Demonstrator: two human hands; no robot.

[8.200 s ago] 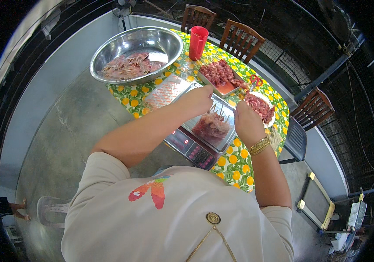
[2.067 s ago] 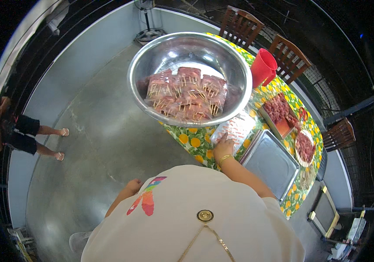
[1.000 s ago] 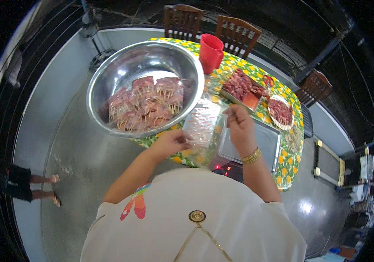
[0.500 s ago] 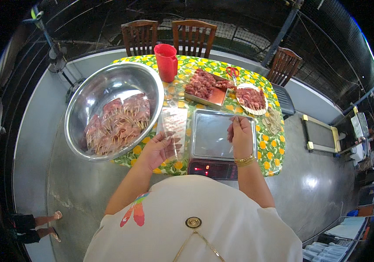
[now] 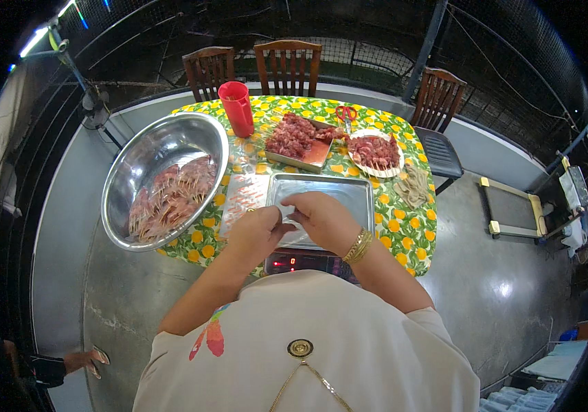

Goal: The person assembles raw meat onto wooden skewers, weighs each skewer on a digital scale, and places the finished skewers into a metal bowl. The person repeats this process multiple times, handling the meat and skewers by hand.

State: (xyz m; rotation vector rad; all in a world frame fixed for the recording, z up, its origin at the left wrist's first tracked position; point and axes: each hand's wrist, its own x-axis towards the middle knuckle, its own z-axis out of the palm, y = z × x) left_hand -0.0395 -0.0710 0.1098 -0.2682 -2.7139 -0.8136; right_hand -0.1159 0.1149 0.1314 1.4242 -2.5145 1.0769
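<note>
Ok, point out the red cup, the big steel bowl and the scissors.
red cup [image 5: 237,110], head view, middle of its side wall.
big steel bowl [image 5: 144,145], head view, bare inner wall.
scissors [image 5: 346,113], head view, red handles.

A thin clear plastic bag [image 5: 292,221], pinched between both hands, hangs crumpled over the steel tray [image 5: 349,196].

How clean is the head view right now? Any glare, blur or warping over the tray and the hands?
Head view: sharp at the centre, with the left hand and right hand crisp over the steel tray. Soft glare sits on the tray and inside the metal bowl. Fisheye bends the table edges and railings toward a black rim. A bright patch shines on the floor.
</note>
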